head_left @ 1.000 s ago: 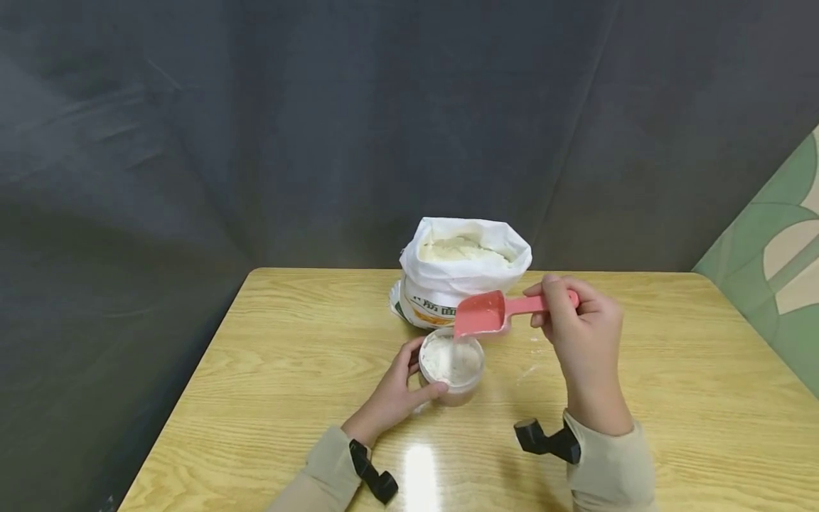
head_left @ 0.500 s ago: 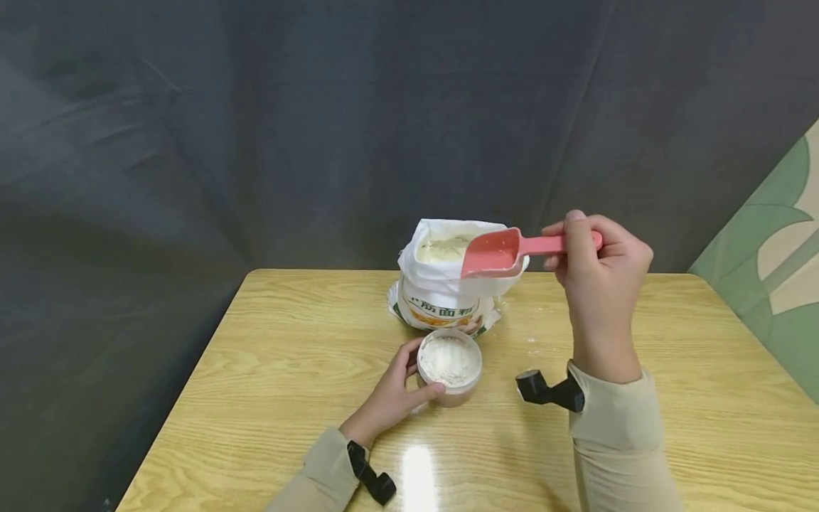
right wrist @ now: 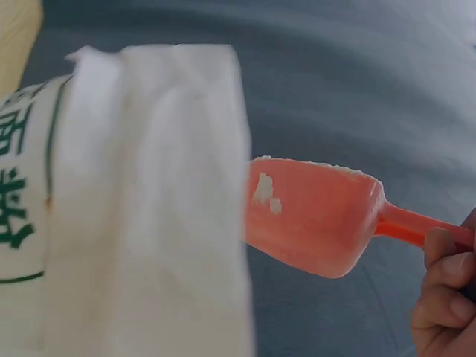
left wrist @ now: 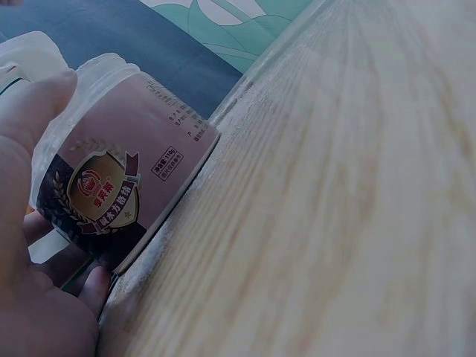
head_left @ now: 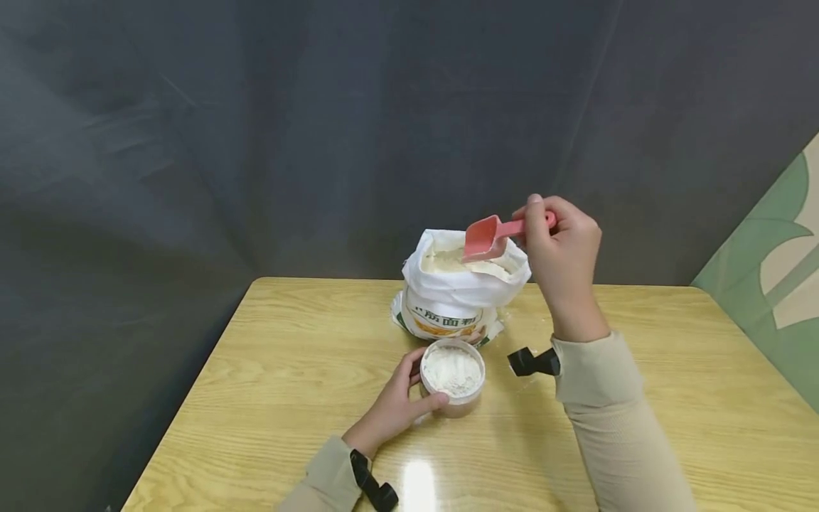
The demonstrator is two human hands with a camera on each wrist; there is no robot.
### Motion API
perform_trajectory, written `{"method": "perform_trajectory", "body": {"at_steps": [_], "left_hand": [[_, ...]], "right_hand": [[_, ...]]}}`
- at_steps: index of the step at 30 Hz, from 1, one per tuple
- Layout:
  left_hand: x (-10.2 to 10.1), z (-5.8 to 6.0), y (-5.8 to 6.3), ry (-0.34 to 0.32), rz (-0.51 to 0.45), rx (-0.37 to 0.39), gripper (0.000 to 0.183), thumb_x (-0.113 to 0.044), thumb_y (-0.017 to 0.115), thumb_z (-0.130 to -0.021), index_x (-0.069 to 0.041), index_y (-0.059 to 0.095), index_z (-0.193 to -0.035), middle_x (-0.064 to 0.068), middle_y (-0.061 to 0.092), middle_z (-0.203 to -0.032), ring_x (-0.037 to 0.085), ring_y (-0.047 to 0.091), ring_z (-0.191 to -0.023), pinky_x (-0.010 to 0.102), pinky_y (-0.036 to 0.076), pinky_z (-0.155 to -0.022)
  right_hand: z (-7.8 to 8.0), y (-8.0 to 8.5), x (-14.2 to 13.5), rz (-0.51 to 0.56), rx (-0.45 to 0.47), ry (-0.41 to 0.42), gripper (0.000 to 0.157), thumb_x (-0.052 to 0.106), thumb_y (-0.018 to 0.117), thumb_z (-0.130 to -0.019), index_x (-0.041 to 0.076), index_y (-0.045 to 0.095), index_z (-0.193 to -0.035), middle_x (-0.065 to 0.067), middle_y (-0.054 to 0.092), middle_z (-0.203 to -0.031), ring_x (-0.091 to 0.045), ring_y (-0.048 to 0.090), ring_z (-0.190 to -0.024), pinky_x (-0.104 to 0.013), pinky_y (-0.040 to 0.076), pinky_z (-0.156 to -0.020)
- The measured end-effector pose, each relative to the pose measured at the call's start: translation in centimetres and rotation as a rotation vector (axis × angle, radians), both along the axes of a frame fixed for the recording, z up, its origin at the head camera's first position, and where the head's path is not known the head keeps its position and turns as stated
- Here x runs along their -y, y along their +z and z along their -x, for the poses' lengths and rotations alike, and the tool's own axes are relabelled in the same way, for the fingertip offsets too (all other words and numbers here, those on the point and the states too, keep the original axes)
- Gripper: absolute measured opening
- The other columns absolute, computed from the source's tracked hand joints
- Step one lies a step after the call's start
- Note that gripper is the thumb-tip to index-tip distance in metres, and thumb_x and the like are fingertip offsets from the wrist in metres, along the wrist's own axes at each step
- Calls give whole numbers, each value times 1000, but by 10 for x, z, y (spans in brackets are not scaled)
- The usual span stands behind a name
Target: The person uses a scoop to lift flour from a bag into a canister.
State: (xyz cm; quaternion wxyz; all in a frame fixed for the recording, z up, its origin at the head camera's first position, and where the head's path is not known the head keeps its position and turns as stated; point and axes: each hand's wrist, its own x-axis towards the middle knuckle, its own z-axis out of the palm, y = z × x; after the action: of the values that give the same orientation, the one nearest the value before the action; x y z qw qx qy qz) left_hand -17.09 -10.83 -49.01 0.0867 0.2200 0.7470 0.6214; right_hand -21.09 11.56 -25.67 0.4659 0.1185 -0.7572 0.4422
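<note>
My left hand (head_left: 403, 400) holds a round clear jar (head_left: 452, 407) steady on the table, thumb at the near side and fingers round the far side. White powder (head_left: 452, 370) fills the jar to near its rim. In the left wrist view the jar's printed label (left wrist: 104, 193) faces the camera. My right hand (head_left: 559, 249) grips a pink scoop (head_left: 484, 238) by its handle, over the mouth of an open white flour bag (head_left: 448, 291). In the right wrist view a little powder clings to the scoop (right wrist: 312, 216), and the bag's folded rim (right wrist: 163, 208) hides its front end.
The bag stands behind the jar on a wooden table (head_left: 288, 355), whose back edge meets a dark curtain (head_left: 320, 142). Spilled powder lies right of the bag. A green and beige patterned panel (head_left: 768, 270) is at the right.
The right hand has carried the scoop from over the jar up and back to above the bag's opening. The left hand keeps its hold on the jar.
</note>
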Motion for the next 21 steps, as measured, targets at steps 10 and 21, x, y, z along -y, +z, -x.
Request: {"method": "perform_trajectory", "body": {"at_steps": [10,21], "left_hand": [[-2,2,3,3,-6,-4,82,-33,78,-91,-15,32,-155,8,41,-154,23,42,-139,42,37,-116],[-6,1,7,-9,-3,14,81,-34,78,-91,-15,32,-155,8,40,-153,22,41,-140,40,37,-116]], "right_hand": [[25,-9,19,-438,196,0,38,20,51,-107,4,56,-72,-5,39,-56,-21,35,-50,-33,28,-51],[38,-14,15,-573,464,75,37,21,50,-107,5,60,-75,-6,54,-62,-24,45,-57,-35,35,-56]]}}
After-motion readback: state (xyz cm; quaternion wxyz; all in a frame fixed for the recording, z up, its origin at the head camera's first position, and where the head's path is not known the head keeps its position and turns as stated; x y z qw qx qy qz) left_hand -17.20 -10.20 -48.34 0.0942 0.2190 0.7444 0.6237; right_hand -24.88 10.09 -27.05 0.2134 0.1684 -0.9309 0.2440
